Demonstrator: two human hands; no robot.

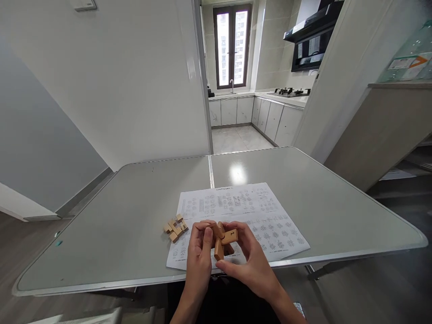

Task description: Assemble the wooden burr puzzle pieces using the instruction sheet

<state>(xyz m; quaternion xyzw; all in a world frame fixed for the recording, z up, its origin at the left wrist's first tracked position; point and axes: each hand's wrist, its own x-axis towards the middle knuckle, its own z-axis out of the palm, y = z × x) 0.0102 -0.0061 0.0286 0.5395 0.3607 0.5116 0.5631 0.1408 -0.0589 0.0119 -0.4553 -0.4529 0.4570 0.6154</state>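
Note:
Between my two hands is a wooden burr puzzle (220, 240), its notched bars crossing one another, one bar end marked with a "2". My left hand (201, 246) grips it from the left, thumb on top of a bar. From the right, my right hand (248, 252) holds it with the fingers behind and the thumb at the lower bar end. Both hands are above the near part of a printed instruction sheet (280, 225). Left of them, several loose notched wooden pieces (175, 228) lie in a small cluster, partly on the sheet's left edge; one bears a number.
A grey-green table (337, 211) with a metal rim spreads around the sheet, with a seam down its middle. A large clear plastic bottle (410, 56) stands on a ledge at right. Beyond the doorway are a kitchen counter (245, 94) and a gas stove (290, 92).

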